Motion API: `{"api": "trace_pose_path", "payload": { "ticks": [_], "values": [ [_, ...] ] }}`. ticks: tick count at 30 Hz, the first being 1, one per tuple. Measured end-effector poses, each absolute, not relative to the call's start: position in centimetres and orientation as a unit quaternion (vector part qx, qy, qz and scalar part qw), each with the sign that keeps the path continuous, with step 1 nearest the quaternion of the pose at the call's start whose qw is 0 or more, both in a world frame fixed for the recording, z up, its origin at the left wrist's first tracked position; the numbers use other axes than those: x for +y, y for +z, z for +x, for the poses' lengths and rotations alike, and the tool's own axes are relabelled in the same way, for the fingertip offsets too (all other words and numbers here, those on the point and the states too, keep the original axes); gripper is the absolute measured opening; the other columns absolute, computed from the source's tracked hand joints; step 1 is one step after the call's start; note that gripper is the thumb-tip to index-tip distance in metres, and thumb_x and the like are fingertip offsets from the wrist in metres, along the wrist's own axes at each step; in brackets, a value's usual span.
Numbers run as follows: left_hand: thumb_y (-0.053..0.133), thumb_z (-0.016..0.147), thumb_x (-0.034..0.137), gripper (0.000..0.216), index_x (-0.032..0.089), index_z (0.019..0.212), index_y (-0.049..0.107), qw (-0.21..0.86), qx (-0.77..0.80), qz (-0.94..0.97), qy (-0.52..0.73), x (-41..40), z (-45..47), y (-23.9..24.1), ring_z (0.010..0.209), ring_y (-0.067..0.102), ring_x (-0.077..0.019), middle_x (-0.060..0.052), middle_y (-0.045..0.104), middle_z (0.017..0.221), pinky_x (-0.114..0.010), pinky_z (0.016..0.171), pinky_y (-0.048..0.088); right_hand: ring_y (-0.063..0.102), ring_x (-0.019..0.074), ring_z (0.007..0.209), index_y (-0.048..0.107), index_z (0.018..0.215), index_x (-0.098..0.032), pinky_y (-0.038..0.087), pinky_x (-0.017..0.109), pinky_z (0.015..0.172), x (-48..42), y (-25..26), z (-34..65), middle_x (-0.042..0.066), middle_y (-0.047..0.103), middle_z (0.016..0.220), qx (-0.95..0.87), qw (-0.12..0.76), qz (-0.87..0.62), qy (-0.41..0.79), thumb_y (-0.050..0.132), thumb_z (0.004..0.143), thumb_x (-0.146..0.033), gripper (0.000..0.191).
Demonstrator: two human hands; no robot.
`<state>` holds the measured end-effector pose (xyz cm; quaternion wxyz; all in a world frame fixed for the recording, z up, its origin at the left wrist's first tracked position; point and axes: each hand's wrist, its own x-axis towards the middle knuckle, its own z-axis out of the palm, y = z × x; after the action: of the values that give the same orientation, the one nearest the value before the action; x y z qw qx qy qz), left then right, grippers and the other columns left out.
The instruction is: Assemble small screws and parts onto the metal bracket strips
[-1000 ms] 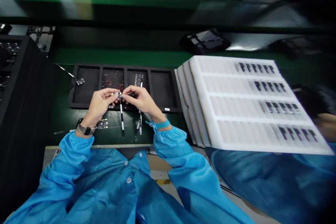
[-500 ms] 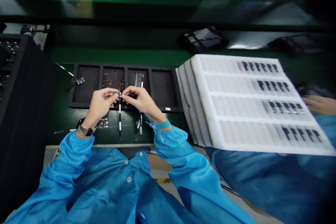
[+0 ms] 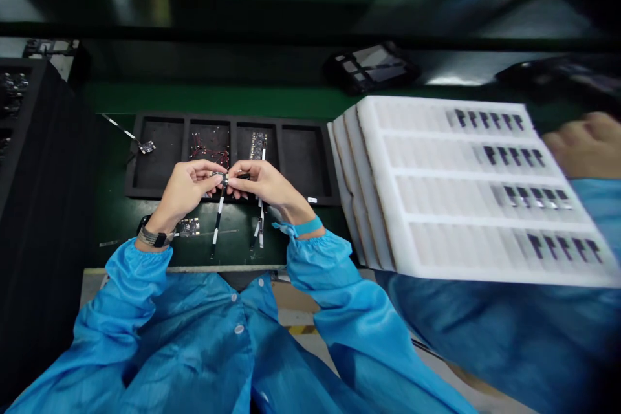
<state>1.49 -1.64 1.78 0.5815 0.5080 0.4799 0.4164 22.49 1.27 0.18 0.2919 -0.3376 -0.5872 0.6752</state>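
Between my two hands, over the front edge of a black foam tray [image 3: 305,158], is a small circuit board [image 3: 220,175]. My left hand [image 3: 187,187] pinches its left part between thumb and fingers. At its right end my right hand [image 3: 264,184] is closed, fingertips pressed at the board; fingers cover most of that spot. From the board a thin black-and-white flex cable [image 3: 218,220] hangs down toward me, slanting left. Red-and-black wires [image 3: 208,149] fill one tray compartment, and several boards [image 3: 258,142] lie in the one to its right.
Another board [image 3: 189,227] lies by my left wrist; a board with a strip [image 3: 145,147] rests at the tray's left. Black foam trays [image 3: 43,207] are stacked at far left. White foam trays [image 3: 398,200] with black parts stand at right, near a co-worker's blurred hand [image 3: 585,145].
The flex cable's lower end has swung left, from hanging straight to slanting. My hands stay together at the board. The co-worker's hand has moved up and left. The view has shifted slightly.
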Motion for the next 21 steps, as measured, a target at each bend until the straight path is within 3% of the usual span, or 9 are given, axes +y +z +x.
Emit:
{"api": "trace_pose_path", "payload": {
  "ticks": [9,16,21],
  "values": [
    [0.083,0.071,0.028,0.02,0.015,0.085,0.08,0.589,0.491,0.475,0.432,-1.77,2.24,0.82,0.058,0.061,-0.0132,-0.003,0.071,0.066,-0.025,0.057,0.05,0.064,0.0135,0.062,0.071,0.088,-0.017,0.046,0.024,0.053,1.45,-0.05,22.62,0.003,0.075,0.078,-0.59,0.281,-0.349,0.672,0.088,0.082,-0.054,0.041],
    [0.087,0.07,0.03,0.027,0.014,0.091,0.082,0.593,0.488,0.45,0.457,-1.78,2.19,1.47,0.059,0.064,-0.0136,-0.004,0.074,0.068,-0.025,0.057,0.051,0.068,0.0164,0.059,0.072,0.084,-0.017,0.049,0.026,0.049,1.48,-0.08,22.55,0.006,0.076,0.077,-0.572,0.346,-0.4,0.627,0.092,0.075,-0.057,0.047],
    [0.09,0.069,0.031,0.028,0.013,0.088,0.082,0.586,0.504,0.44,0.457,-1.78,1.59,1.5,0.058,0.065,-0.0147,-0.006,0.076,0.07,-0.026,0.056,0.052,0.056,0.0121,0.049,0.076,0.084,-0.017,0.041,0.026,0.046,1.64,-0.37,22.2,0.001,0.069,0.065,-0.617,0.363,-0.421,0.557,0.086,0.08,-0.064,0.048]
  ]
}}
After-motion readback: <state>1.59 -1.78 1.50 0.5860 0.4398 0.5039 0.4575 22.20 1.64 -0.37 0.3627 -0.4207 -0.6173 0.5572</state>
